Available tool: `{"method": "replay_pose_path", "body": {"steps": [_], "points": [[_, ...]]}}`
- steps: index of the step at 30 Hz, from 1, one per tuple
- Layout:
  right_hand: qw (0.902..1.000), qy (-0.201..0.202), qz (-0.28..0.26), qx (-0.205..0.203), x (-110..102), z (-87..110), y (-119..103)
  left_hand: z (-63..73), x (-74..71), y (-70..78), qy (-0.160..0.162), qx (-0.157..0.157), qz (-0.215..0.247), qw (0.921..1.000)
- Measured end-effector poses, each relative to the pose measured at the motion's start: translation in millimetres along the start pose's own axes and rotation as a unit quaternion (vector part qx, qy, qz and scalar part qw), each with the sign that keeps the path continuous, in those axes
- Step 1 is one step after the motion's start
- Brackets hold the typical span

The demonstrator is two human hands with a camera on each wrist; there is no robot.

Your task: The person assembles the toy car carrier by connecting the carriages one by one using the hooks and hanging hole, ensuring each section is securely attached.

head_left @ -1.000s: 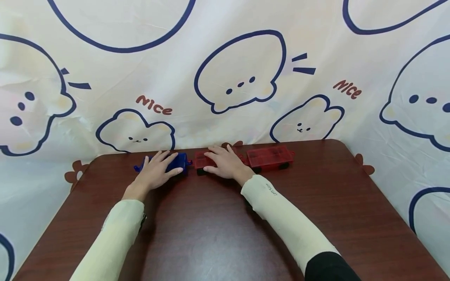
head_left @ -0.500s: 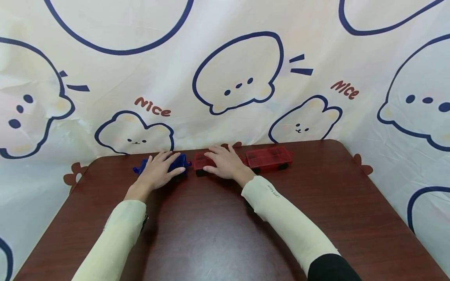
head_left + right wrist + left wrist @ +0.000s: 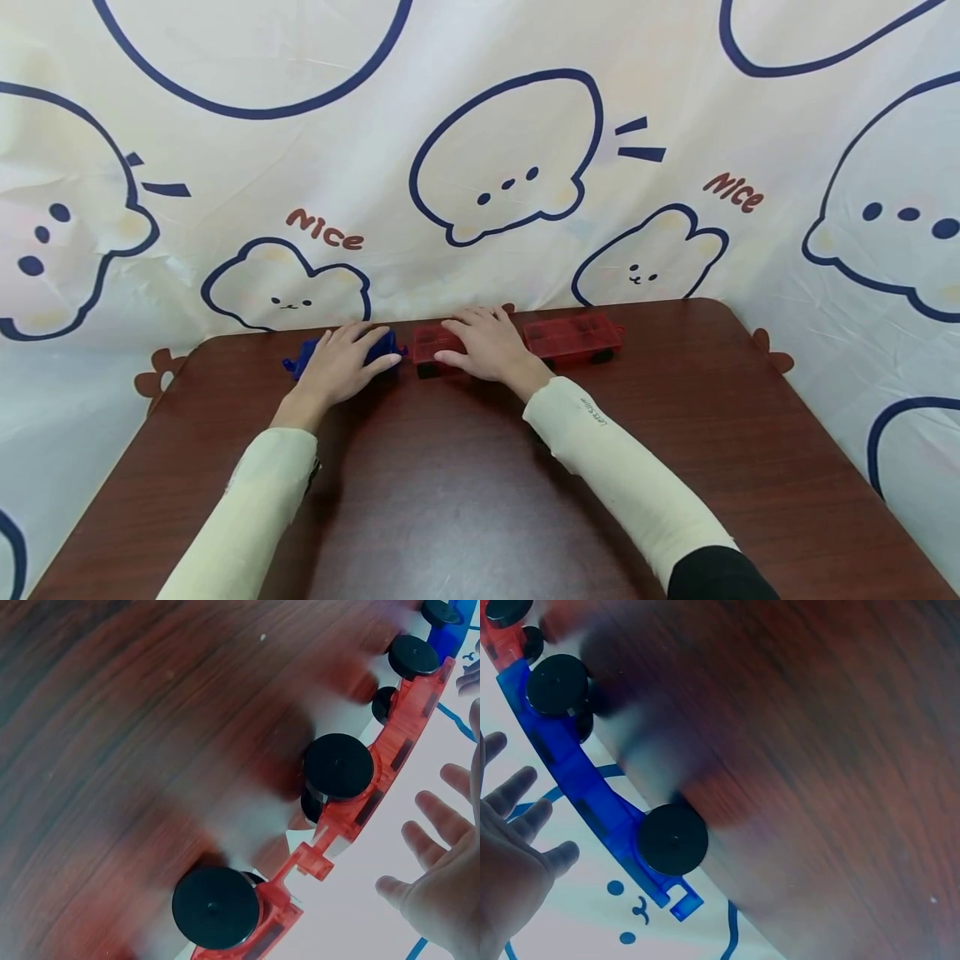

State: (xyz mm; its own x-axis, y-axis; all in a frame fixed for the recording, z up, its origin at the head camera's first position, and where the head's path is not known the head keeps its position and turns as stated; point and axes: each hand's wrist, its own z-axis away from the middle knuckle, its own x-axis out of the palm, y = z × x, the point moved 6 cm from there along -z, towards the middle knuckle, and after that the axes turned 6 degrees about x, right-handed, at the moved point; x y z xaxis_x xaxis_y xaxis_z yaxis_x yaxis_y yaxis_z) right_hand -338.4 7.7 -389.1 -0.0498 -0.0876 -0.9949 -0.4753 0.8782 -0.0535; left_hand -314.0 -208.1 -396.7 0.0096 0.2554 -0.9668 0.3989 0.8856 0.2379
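Three toy train cars stand in a row along the far edge of the brown table (image 3: 450, 500). The see-through blue car (image 3: 307, 358) is at the left, its hook pointing outward. My left hand (image 3: 341, 362) is above it, fingers spread and holding nothing. In the left wrist view, background shows between the fingers (image 3: 532, 817) and the blue car. My right hand (image 3: 491, 346) hovers over the middle red car (image 3: 429, 346), fingers extended and apart from it in the right wrist view. The right red car (image 3: 573, 337) sits beyond my right hand, joined to the middle one by a hook coupling (image 3: 311, 859).
A white cloth (image 3: 510, 275) with cartoon outlines hangs right behind the far table edge and along both sides. The table surface stretches from the cars toward me, between my forearms.
Both hands have shifted slightly to the right over the cars. The right hand's fingers have drawn away from the middle red car. The cars have hardly moved.
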Motion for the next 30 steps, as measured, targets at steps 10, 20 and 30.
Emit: {"method": "replay_pose_path", "body": {"steps": [10,20,30], "points": [[0.9997,0.01,-0.019,0.014,-5,5.6,9,-4.7,-1.5,13.1,0.008,0.01,-0.005,0.9999],[0.998,0.02,-0.054,0.026,-13,12.0,16,-11.6,-6.7,28.8,0.025,0.035,-0.019,0.9989],[0.9966,0.03,-0.071,0.028,-19,16.8,32,-16.1,-9.8,39.5,0.024,0.032,-0.026,0.9989]]}}
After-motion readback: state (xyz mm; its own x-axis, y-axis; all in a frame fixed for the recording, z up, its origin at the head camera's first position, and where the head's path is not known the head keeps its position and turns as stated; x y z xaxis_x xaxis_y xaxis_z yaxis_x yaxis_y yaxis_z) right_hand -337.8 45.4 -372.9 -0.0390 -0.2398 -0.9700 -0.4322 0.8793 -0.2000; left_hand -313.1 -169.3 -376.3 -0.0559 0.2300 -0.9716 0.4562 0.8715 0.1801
